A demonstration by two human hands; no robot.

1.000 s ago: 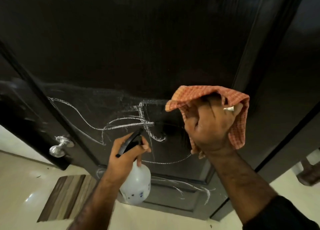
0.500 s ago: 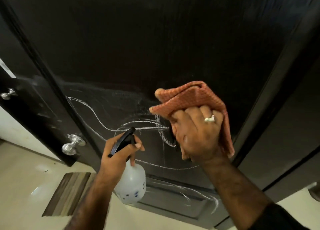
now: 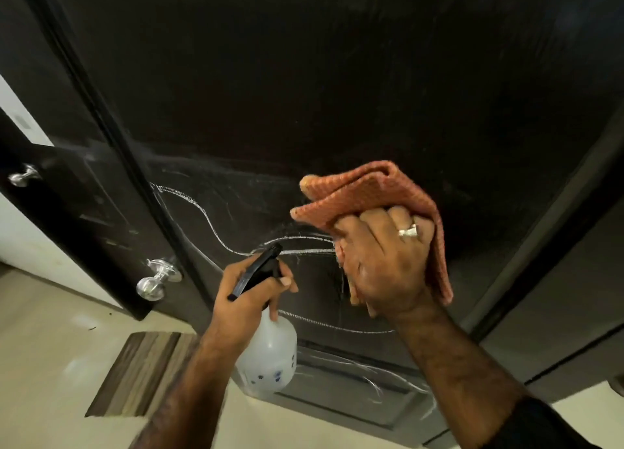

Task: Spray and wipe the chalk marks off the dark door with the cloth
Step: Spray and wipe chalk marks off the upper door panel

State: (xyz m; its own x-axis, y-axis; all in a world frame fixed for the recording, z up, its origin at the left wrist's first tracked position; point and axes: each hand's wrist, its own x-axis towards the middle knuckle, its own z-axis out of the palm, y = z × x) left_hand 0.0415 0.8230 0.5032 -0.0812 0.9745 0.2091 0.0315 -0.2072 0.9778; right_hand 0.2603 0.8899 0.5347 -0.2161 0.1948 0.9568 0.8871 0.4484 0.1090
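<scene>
Folded orange checked cloth [image 3: 368,192] pressed flat against dark wooden door [image 3: 304,77], centre of view, over right end of white chalk lines [image 3: 202,212]. Gripped by right hand [image 3: 381,263], fingers curled round lower edge, ring visible. At 7 o'clock of cloth: translucent white plastic spray bottle with black trigger head [image 3: 268,357], neck clasped by left hand [image 3: 246,300]. Silver door knob [image 3: 155,280] at 9 o'clock. Striped mat [image 3: 141,371] on floor beyond.
</scene>
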